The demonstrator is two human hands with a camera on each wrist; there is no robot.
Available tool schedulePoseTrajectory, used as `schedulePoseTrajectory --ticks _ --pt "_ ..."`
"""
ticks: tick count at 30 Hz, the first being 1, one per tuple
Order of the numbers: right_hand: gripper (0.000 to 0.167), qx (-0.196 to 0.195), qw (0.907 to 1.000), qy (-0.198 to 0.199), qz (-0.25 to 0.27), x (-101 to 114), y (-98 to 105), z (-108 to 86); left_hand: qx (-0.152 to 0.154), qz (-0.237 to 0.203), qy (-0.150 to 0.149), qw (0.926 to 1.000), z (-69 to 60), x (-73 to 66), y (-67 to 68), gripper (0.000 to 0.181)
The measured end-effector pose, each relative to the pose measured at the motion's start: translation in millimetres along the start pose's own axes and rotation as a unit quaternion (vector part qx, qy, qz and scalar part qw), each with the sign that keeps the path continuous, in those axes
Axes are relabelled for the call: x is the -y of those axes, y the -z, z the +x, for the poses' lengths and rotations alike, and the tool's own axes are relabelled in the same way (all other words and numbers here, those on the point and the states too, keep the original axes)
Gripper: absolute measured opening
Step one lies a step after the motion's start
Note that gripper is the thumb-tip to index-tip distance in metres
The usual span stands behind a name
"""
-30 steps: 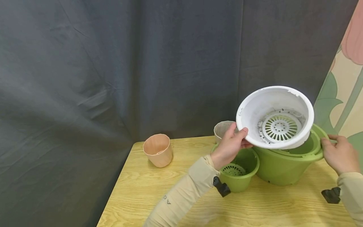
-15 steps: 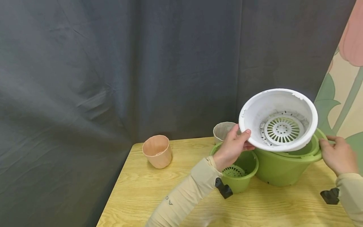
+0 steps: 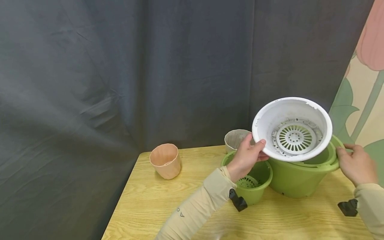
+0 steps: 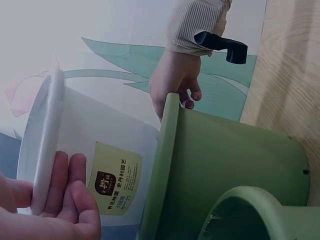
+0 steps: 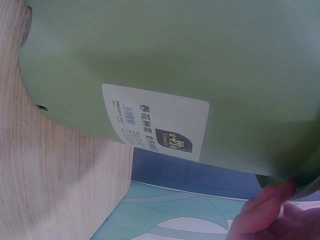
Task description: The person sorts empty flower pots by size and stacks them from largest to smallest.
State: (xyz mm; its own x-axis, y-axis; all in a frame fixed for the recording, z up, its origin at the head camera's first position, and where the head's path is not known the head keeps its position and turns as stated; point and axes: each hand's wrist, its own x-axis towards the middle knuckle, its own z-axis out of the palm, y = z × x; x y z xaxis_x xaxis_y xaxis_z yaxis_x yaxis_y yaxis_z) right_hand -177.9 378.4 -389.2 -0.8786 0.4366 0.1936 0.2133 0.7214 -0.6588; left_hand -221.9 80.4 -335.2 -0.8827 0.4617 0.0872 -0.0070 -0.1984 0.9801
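Observation:
My left hand pinches the near left rim of a white plastic flowerpot, thumb inside and fingers beneath. The white pot, slotted at its base, tilts toward me above a large green flowerpot. In the left wrist view a label shows on the white pot's side, and its lower part sits at the green pot's mouth. My right hand grips the large green pot's right rim. The right wrist view shows this pot's labelled side, with my right fingers at its rim.
A smaller green pot stands left of the large one, below my left wrist. Behind it is a greyish-white pot, partly hidden. A peach pot stands near the table's far left corner. A dark curtain hangs behind.
The white pot has shifted slightly down, closer over the large green pot, with my left hand still on its rim. My right hand keeps its grip on the green rim.

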Motion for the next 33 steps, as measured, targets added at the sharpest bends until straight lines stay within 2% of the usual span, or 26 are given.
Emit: schedulePoseTrajectory --ticks 12,18,25,33 --pt "0.060 0.004 1.0000 -0.001 0.005 -0.6 -1.6 1.4 -0.042 -0.045 0.019 0.9980 4.5 4.6 0.4 0.027" --pt "0.060 -0.001 1.0000 -0.002 0.003 0.4 -2.9 1.1 -0.047 -0.053 0.024 0.9972 4.0 3.1 -1.0 0.022" --pt "0.062 0.000 1.0000 -0.004 0.007 -2.4 -5.6 4.0 -0.038 -0.075 0.034 0.9959 5.0 1.4 -0.2 0.025" --pt "0.064 0.009 0.9998 -0.013 0.014 -3.3 -6.8 5.3 0.021 -0.088 0.044 0.9950 1.4 -1.5 1.5 0.036"
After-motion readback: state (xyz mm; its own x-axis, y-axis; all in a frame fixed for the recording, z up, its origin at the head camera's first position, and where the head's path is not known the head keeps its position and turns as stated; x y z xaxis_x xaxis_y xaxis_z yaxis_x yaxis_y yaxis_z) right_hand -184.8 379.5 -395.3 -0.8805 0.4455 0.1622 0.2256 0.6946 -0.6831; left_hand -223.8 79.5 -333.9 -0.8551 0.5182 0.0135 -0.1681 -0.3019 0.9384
